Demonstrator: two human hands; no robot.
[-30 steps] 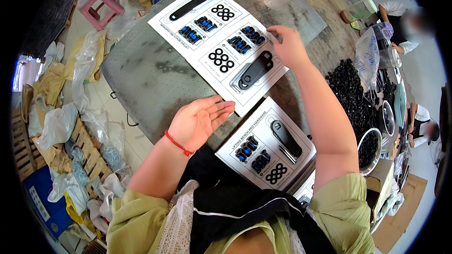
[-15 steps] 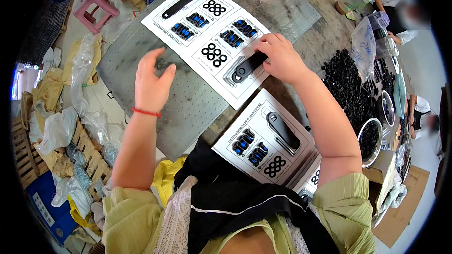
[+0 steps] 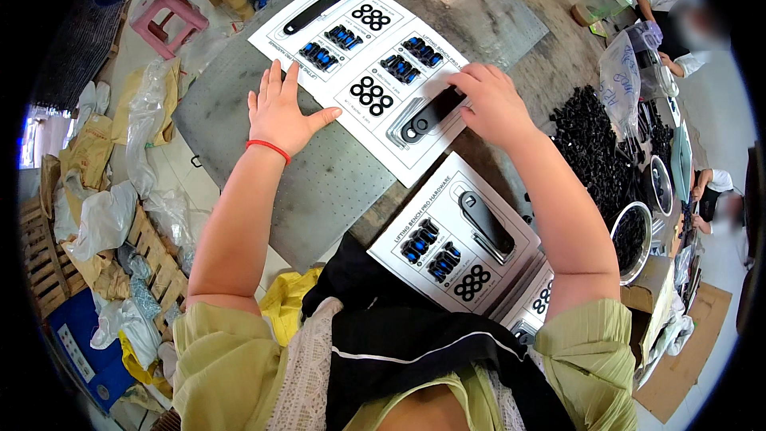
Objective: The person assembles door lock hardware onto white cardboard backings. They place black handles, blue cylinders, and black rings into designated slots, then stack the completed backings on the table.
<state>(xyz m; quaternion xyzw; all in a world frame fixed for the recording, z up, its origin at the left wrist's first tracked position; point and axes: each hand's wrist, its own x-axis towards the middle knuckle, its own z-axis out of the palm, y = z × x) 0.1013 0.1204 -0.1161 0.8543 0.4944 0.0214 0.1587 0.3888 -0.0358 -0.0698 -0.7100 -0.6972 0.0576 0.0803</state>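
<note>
On the work table lies a white printed card sheet (image 3: 351, 84) with two panels, each showing a black-handled tool, black ring pieces and black-and-blue hardware. My right hand (image 3: 496, 104) curls its fingers and thumb around the upper end of the near panel's black-handled tool (image 3: 431, 114). Metal rods sit beside that tool. At the sheet's left edge, my left hand (image 3: 286, 112) is spread palm down with its fingertips at the border; whether they press on it I cannot tell. A stack of similar cards (image 3: 459, 231) lies nearer my body, below the sheet.
A grey perforated plate (image 3: 311, 183) lies under the sheet. To the right are a heap of small black parts (image 3: 586, 160), metal bowls (image 3: 632, 243) and a clear plastic bag (image 3: 617, 88). A pink stool (image 3: 167, 20) stands at far left. Two people work at far right.
My left hand has moved right to the sheet's edge and flattened, fingers spread. My right hand stays at the black-handled tool. The whole view has shifted slightly.
</note>
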